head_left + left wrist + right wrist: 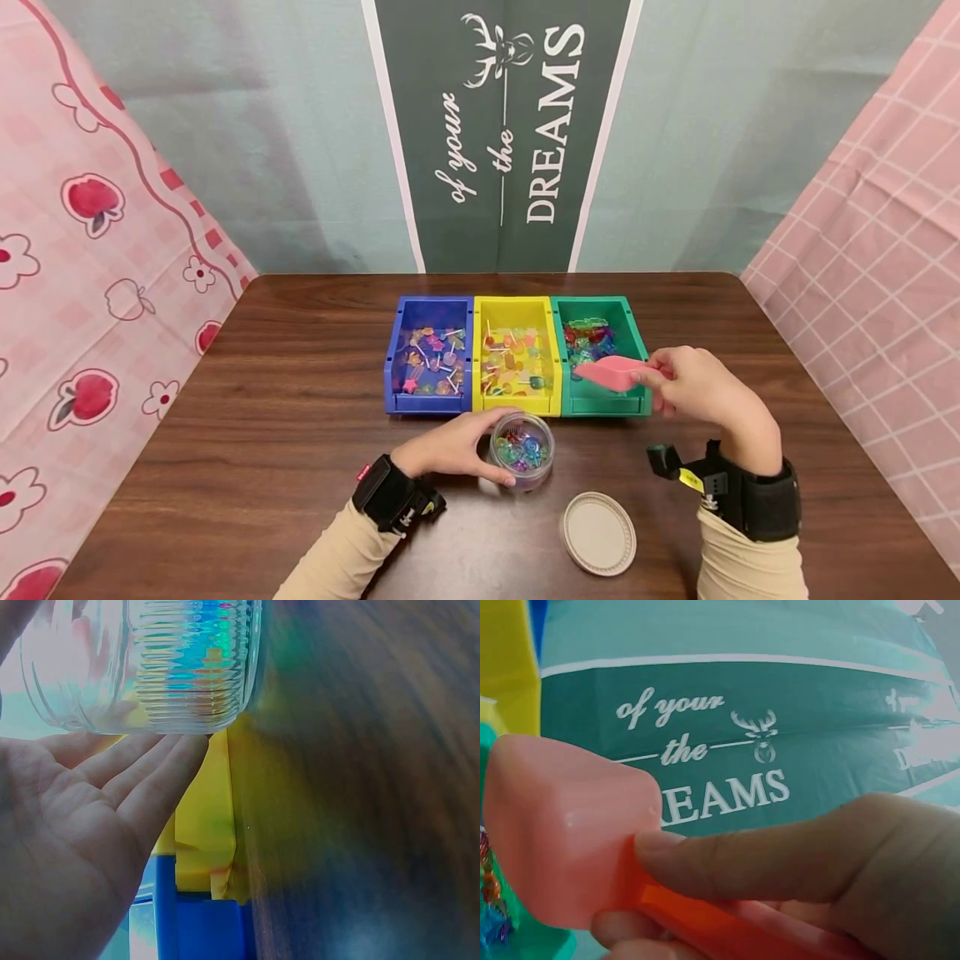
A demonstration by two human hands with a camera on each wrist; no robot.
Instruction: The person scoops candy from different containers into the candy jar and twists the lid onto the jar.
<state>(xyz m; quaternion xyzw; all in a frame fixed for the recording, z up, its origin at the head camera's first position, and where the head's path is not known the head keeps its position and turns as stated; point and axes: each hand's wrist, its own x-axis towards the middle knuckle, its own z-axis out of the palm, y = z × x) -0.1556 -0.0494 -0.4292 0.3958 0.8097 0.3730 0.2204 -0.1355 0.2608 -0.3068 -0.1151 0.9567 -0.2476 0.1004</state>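
Facing a brown table [300, 375], you are working beneath three hanging cloths: a pink one with apples [90, 212] on your left, a green one with white lettering [675, 125] straight ahead, a pink checked one [885, 208] on your right. Three bins are standing side by side, touching: blue bin [427, 405], yellow bin [517, 406], green bin [606, 406]. Each is holding small colourful pieces, too many and too jumbled for counting. One jar [527, 482] is sitting on the table before the yellow bin, its top open, with bright pieces showing inside. Your left hand [453, 446] is gripping it, thumb on the near side and fingers on the far side, the fingers lying close together. One pink scoop [613, 373] is hanging over the front of the green bin, its mouth pointing left; your right hand [693, 385] is pinching the handle between thumb and fingers. You cannot tell whether anything is lying in it. One lid [599, 533] is resting flat near the jar, between your arms. The scoop is hiding some of the green bin's pieces. Two black straps [765, 504] are circling your wrists.
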